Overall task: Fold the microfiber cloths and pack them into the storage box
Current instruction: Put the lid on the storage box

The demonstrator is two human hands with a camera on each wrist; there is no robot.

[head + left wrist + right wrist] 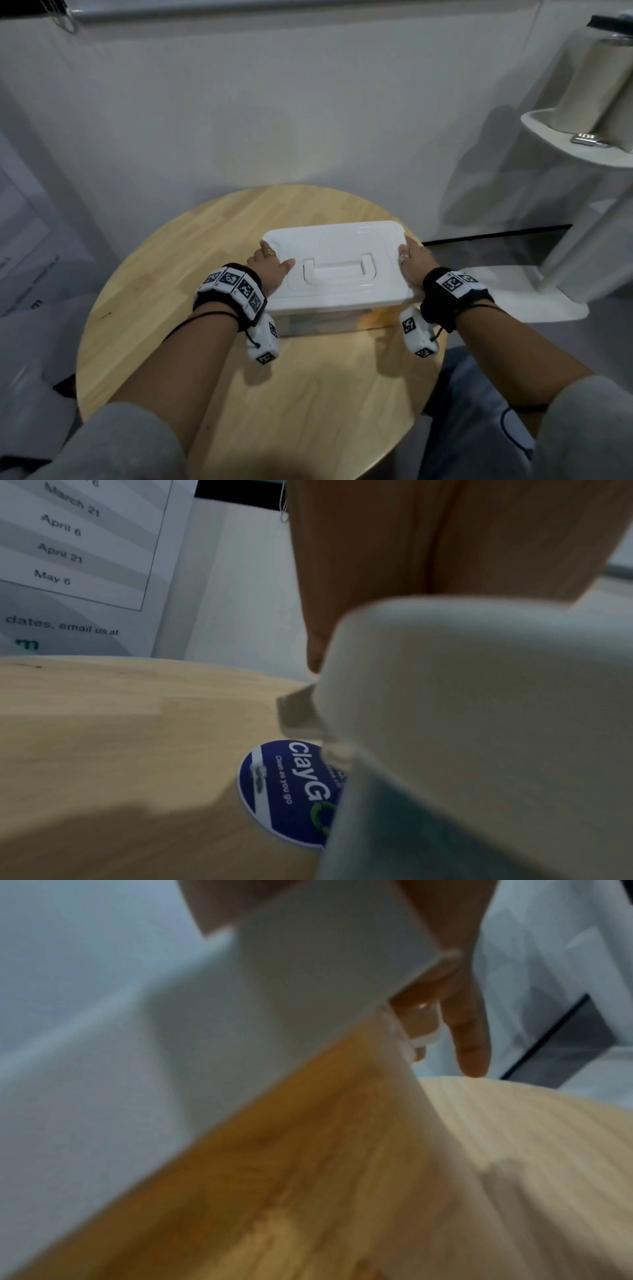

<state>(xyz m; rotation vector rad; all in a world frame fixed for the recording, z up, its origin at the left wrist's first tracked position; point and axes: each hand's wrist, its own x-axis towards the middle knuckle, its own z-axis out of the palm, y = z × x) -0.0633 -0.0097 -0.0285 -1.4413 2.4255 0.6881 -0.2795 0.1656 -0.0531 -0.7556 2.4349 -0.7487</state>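
Storage box [337, 274] sits closed on the round wooden table [164, 274], a little toward the far right of the tabletop's middle, its white lid [329, 240] on and the recessed carry handle [337, 270] lying flat in the lid. The left hand [270, 265] clasps the lid's left end, thumb laid on top beside the handle and the other fingers down over the edge; the right hand [414, 260] clasps the lid's right end the same way. No cloths show on the table, and the clear wall below the lid is too reflective to tell what lies inside. The step looks like seating or freeing the lid: press or lift both ends evenly, so it does not cock at one corner, and keep the base from sliding on the smooth wood. The box's long axis runs left to right across the table, handle parallel to it, lid facing up. A round blue sticker [291, 791] lies on the table against the box's left end.
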